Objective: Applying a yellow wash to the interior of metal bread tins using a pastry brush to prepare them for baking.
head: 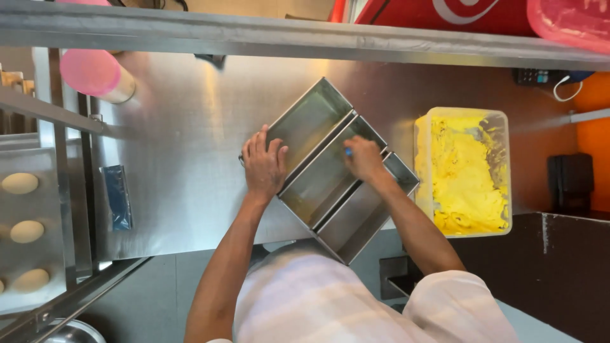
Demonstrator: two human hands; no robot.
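A set of three joined rectangular metal loaf tins [318, 181] lies at an angle on the steel worktable [178, 190]. My left hand [264, 166] rests flat on the near-left rim of the first tin, fingers spread. My right hand [363, 157] is inside the middle tin with its fingers closed around a small blue thing [348, 152], most of which is hidden, so I cannot tell what it is.
A clear tub of yellow fat or batter [467, 171] stands right of the tins. A pink-capped container [95, 73] lies at the table's far left. Pale dough balls [25, 232] sit on a tray at left. A steel shelf [286, 38] runs overhead.
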